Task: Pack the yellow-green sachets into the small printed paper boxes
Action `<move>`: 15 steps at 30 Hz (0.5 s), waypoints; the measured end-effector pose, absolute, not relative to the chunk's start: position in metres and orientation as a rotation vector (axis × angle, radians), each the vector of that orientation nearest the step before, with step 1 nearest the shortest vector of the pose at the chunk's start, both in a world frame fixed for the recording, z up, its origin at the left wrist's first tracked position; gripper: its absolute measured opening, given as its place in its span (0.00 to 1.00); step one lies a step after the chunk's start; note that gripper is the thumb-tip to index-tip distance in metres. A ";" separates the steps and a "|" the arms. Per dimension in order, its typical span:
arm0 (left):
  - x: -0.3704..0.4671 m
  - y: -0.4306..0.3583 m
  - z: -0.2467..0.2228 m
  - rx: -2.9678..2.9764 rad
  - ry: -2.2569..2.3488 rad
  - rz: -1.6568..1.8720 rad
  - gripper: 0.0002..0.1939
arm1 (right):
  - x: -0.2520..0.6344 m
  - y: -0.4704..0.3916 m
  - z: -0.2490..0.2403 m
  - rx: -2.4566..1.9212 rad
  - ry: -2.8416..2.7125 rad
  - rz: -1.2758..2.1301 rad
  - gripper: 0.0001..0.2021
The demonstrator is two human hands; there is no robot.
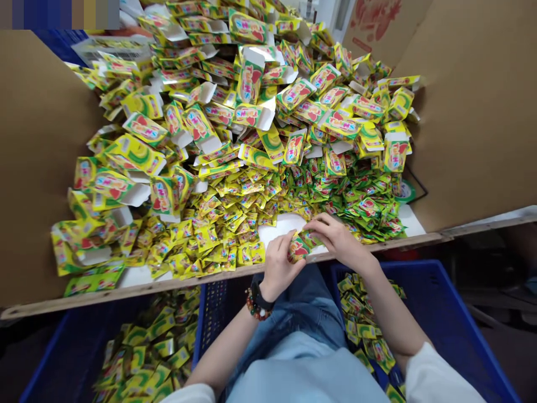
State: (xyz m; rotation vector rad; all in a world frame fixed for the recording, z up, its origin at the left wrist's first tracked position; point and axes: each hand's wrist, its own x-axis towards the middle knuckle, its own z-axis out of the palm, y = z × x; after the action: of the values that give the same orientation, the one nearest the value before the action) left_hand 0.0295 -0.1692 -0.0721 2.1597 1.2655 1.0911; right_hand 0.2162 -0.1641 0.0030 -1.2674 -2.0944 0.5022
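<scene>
My left hand (279, 263) is closed around a small green and yellow carton (298, 250) with a watermelon picture, at the front edge of the table. Just right of it, my right hand (335, 238) has its fingers pinched at the carton's far end, on what looks like a green sachet (311, 239); the fingertips partly hide it. Yellow sachets (205, 238) lie in a heap left of my hands. Another heap, of green sachets (369, 207), is to the right. Behind both rises a large pile of open cartons (251, 78) with white flaps.
Cardboard walls (474, 112) flank the table on both sides. Below its wooden front edge (146, 286) stand blue crates (457, 313) holding filled-looking yellow cartons (146, 352), left and right of my legs. A tape roll (405, 191) lies by the right wall.
</scene>
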 end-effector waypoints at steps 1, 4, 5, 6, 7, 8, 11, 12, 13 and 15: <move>0.034 -0.172 -0.078 2.135 1.254 1.104 0.32 | 0.213 -0.165 0.002 -1.312 -2.089 0.461 0.14; 0.043 -0.179 -0.095 2.011 1.254 1.211 0.30 | 0.197 -0.169 -0.005 -1.393 -1.964 0.361 0.17; 0.045 -0.180 -0.101 1.974 1.270 1.254 0.30 | 0.192 -0.170 -0.010 -1.402 -1.908 0.349 0.16; 0.046 -0.181 -0.105 1.949 1.289 1.291 0.30 | 0.188 -0.172 -0.014 -1.413 -1.859 0.334 0.14; 0.047 -0.182 -0.109 1.938 1.301 1.320 0.30 | 0.184 -0.173 -0.018 -1.428 -1.828 0.311 0.12; 0.047 -0.182 -0.112 1.934 1.304 1.348 0.30 | 0.180 -0.175 -0.022 -1.446 -1.818 0.281 0.10; 0.047 -0.182 -0.114 1.920 1.295 1.417 0.30 | 0.171 -0.182 -0.031 -1.455 -1.895 0.192 0.11; 0.047 -0.182 -0.114 1.916 1.289 1.432 0.30 | 0.168 -0.186 -0.033 -1.453 -1.913 0.167 0.13; 0.047 -0.183 -0.113 1.915 1.285 1.439 0.29 | 0.164 -0.189 -0.034 -1.462 -1.913 0.140 0.15; 0.047 -0.183 -0.111 1.921 1.283 1.433 0.26 | 0.157 -0.195 -0.037 -1.505 -1.878 0.065 0.18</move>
State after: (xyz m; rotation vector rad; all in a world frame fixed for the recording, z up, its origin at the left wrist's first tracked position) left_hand 0.0472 -0.1832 -0.1107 1.9208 1.2826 1.4325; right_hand 0.1566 -0.1954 -0.0370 -1.5047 -1.8783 0.0651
